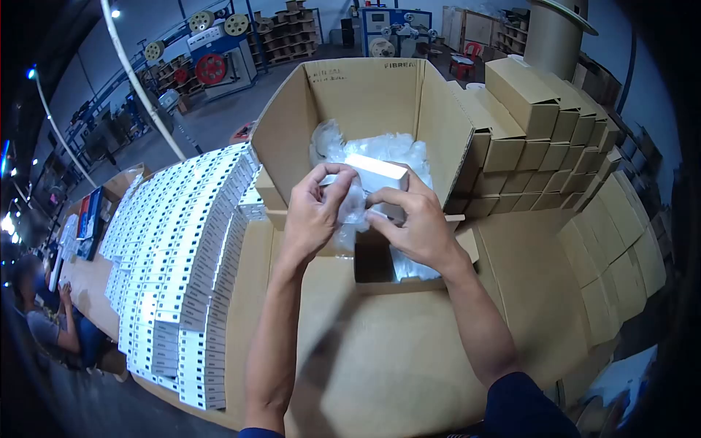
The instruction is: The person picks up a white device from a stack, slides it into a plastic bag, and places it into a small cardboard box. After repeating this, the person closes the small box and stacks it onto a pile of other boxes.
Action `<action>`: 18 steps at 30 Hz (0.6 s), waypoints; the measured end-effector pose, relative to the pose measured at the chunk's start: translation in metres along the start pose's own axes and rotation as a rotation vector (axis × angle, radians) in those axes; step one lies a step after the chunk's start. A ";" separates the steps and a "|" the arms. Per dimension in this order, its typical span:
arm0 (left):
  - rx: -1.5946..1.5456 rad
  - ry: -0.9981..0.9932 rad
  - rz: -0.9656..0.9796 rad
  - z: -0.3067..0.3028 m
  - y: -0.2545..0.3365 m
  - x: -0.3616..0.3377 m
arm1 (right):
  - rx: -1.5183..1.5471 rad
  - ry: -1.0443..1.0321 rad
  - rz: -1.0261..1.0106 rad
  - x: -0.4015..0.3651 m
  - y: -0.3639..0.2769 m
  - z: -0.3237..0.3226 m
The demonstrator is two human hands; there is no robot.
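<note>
In front of me, a small white box (376, 173) is held up between my two hands, with crumpled clear plastic wrap (353, 208) hanging below it. My left hand (318, 208) is closed, thumb and fingers pinching the plastic by the box's left end. The fingers of my right hand (418, 225) are curled round the right end of the box, while its thumb and index finger come together at the plastic. Beneath both hands stands an open small cardboard box (398, 286) with clear plastic inside; the hands partly hide it.
A tall open carton (365, 95) holding clear plastic packing (394, 148) stands behind. Stacked white boxes (179, 270) line the left, brown cardboard boxes (537, 153) the right. Cardboard (380, 358) covers the table. Another person (55, 314) sits far left; machines (219, 55) stand behind.
</note>
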State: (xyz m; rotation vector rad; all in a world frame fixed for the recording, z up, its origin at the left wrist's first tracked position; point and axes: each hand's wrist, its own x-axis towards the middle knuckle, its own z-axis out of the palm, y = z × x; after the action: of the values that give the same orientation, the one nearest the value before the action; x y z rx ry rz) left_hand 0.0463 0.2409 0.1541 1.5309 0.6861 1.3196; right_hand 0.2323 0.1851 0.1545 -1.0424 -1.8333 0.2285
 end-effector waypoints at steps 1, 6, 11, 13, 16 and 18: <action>-0.046 -0.028 -0.014 -0.004 0.004 -0.012 | 0.030 -0.006 0.032 -0.008 -0.007 0.001; -0.133 0.092 -0.035 -0.023 0.022 -0.088 | 0.155 0.163 0.237 -0.065 -0.044 0.005; -0.496 0.347 -0.054 -0.021 -0.010 -0.178 | 0.279 0.327 0.386 -0.135 -0.069 0.034; -0.589 0.309 -0.151 0.004 -0.011 -0.220 | 0.341 0.405 0.414 -0.161 -0.073 0.051; -0.243 0.438 -0.299 0.037 -0.018 -0.257 | 0.276 0.364 0.499 -0.191 -0.086 0.065; -0.188 0.523 -0.297 0.046 -0.021 -0.268 | 0.275 0.343 0.535 -0.211 -0.088 0.072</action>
State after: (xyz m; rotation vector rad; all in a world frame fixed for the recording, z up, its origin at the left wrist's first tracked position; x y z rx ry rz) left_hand 0.0253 0.0004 0.0278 0.8910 1.0383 1.5129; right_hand 0.1574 -0.0047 0.0295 -1.2676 -1.1558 0.5660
